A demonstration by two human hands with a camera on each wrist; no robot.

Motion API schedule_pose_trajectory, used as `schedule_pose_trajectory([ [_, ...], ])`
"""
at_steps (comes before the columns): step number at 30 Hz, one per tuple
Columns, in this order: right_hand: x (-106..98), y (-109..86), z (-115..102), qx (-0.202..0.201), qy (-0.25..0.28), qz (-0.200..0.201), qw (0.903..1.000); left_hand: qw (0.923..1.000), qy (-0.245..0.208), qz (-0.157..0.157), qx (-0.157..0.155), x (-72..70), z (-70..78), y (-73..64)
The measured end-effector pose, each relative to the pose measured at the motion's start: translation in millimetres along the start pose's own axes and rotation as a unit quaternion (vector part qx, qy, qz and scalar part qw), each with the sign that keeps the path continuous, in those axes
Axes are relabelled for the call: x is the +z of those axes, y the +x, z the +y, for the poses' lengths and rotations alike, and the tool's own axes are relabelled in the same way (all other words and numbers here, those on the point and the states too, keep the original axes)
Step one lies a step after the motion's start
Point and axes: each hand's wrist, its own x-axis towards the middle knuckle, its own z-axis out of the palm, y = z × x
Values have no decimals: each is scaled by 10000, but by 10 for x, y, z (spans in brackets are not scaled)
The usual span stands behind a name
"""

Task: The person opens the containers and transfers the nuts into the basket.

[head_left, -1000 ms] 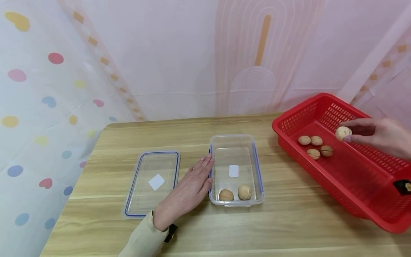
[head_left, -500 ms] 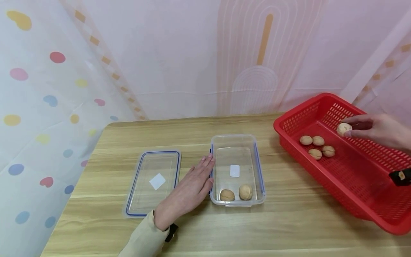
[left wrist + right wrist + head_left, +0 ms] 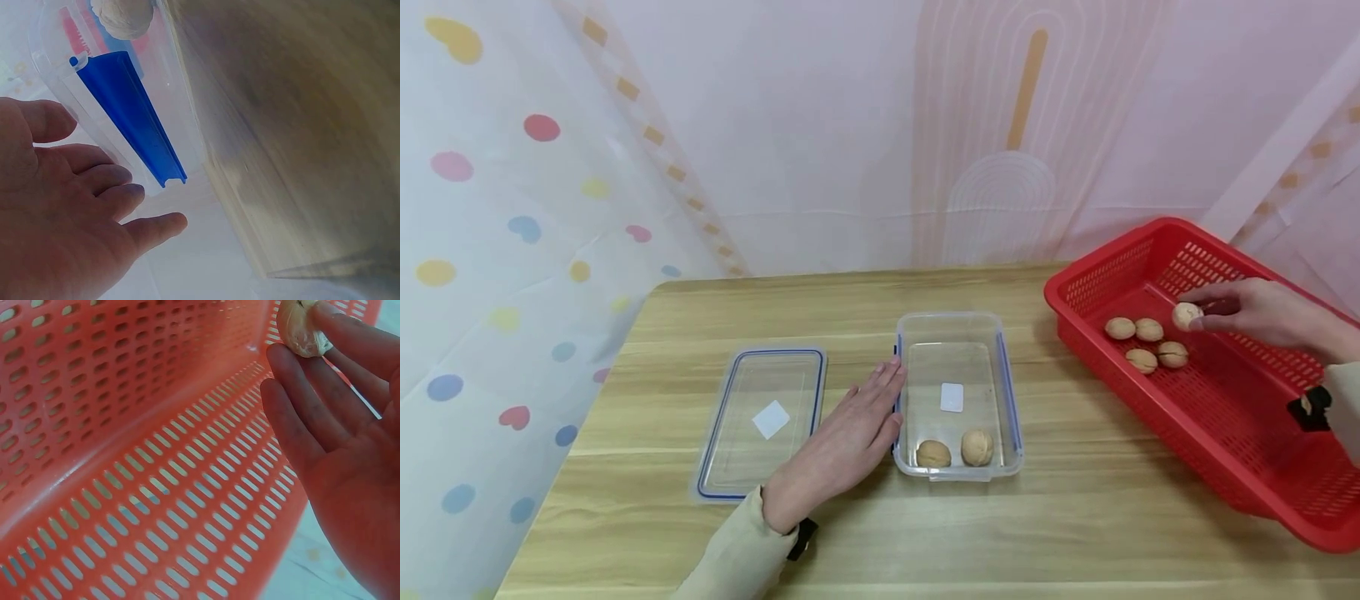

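Note:
My right hand (image 3: 1251,312) pinches a pale walnut (image 3: 1187,317) between thumb and fingers, over the red plastic basket (image 3: 1210,450). The same walnut (image 3: 301,328) shows at the top of the right wrist view. Several walnuts (image 3: 1142,361) lie on the basket floor, left of that hand. My left hand (image 3: 846,442) rests with straight fingers along the left wall of a clear plastic food container (image 3: 958,333). Two walnuts (image 3: 977,447) sit in the container's near end. A blue clip (image 3: 131,115) on its side is close to the left fingers in the left wrist view.
A clear lid (image 3: 741,392) with a blue seal lies on the wooden table (image 3: 760,317), left of the container and beside the left forearm. A patterned curtain (image 3: 820,133) hangs behind the table. The basket's raised rim surrounds the right hand's area.
My right hand has shifted left and slightly lower over the basket, still pinching the walnut. The left hand stays at the container, and the head view has shifted slightly.

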Motion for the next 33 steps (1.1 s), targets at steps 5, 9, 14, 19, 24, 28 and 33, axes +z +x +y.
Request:
schedule_pose_trajectory([
  [5,51,27,62,-117,-38,-51,9999,10000,6,-63,-16,-10,21,-4],
  [9,76,27,94,-272,52,-226,9994,9999,61,-91,-29,-7,26,-3],
  [14,112,48,89,-372,-9,-322,9988,10000,76,-34,-27,5,20,-5],
  [19,170,89,105,-427,-49,-325,9985,10000,55,-19,-34,6,15,-10],
  [24,203,110,126,-453,-73,-317,9984,10000,34,-24,-37,7,3,-16],
  [28,203,107,120,-455,-60,-371,9983,10000,20,-24,-27,8,-3,-19],
  [33,158,73,105,-414,-61,-433,9982,10000,-24,10,-13,6,-9,-11],
])
